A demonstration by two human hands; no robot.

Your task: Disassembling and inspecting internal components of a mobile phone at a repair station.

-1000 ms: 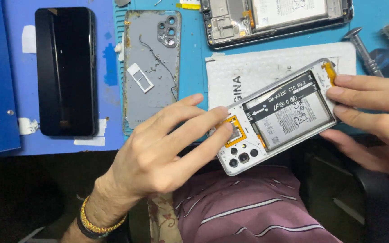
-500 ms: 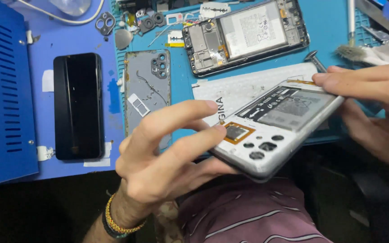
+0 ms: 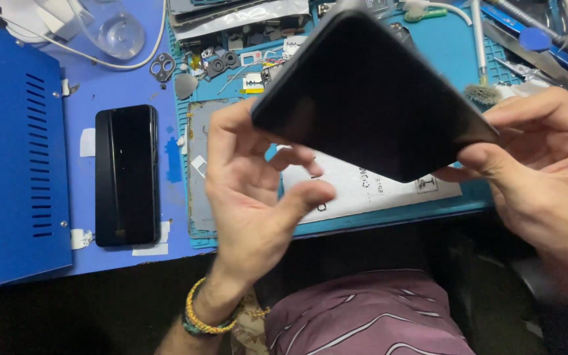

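I hold a phone (image 3: 373, 92) up in front of me with both hands, its dark glass screen facing the camera. My left hand (image 3: 251, 190) grips its lower left corner with fingertips and thumb. My right hand (image 3: 547, 171) pinches its right corner. The phone hides much of the teal work mat (image 3: 389, 213) and a white paper sheet (image 3: 363, 187) under it. A grey phone back cover (image 3: 198, 164) lies on the mat, partly behind my left hand.
A second black phone (image 3: 127, 174) lies screen up on the blue surface at left. A blue metal box (image 3: 14, 164) stands at the far left. Small camera parts (image 3: 215, 62), a brush (image 3: 481, 89), tools (image 3: 534, 46) and a clear cup (image 3: 110, 29) crowd the back.
The phone was turned over: its open back with battery faced me before, now the dark screen does. Both hands lifted it closer to the camera.
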